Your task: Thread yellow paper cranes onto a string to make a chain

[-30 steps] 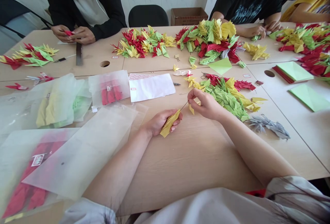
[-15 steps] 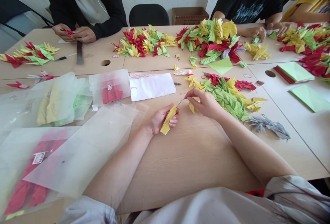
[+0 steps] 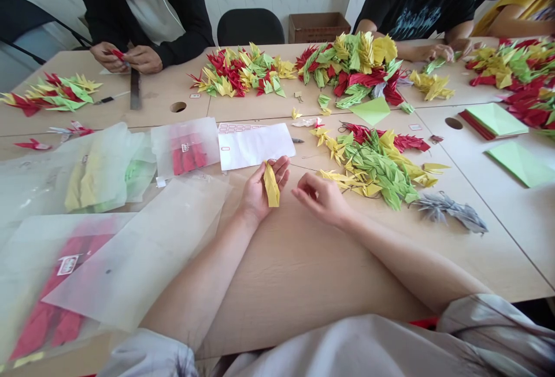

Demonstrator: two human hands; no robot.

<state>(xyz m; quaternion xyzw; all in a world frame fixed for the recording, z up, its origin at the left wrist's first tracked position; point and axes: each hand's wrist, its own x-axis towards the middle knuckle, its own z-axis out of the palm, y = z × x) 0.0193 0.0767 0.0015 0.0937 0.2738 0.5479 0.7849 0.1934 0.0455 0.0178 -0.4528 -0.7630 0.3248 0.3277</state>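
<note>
My left hand [image 3: 256,193] is turned palm up, its thumb pressing a narrow folded yellow paper [image 3: 271,185] against the fingers. Just to the right, my right hand [image 3: 324,199] hovers over the table with its fingers curled in; anything between them is too small to make out. A thin dark thread [image 3: 303,166] runs across the table between the left hand and the strung folded papers. Beyond the right hand lie yellow folded pieces [image 3: 353,180] and a bundle of green folded paper [image 3: 379,166].
Clear plastic sleeves [image 3: 151,238] with red, yellow and green folded papers cover the left side. A white sheet [image 3: 258,148] and pen [image 3: 298,140] lie ahead. Grey strung pieces [image 3: 453,210] and green square papers [image 3: 522,160] are at right. Across the table, other people's hands [image 3: 143,59] work.
My left hand has shifted slightly left and up, the yellow paper now hanging more upright. My right hand has come down, away from the paper, its fingers curling in. Yellow pieces beside it now lie stretched out.
</note>
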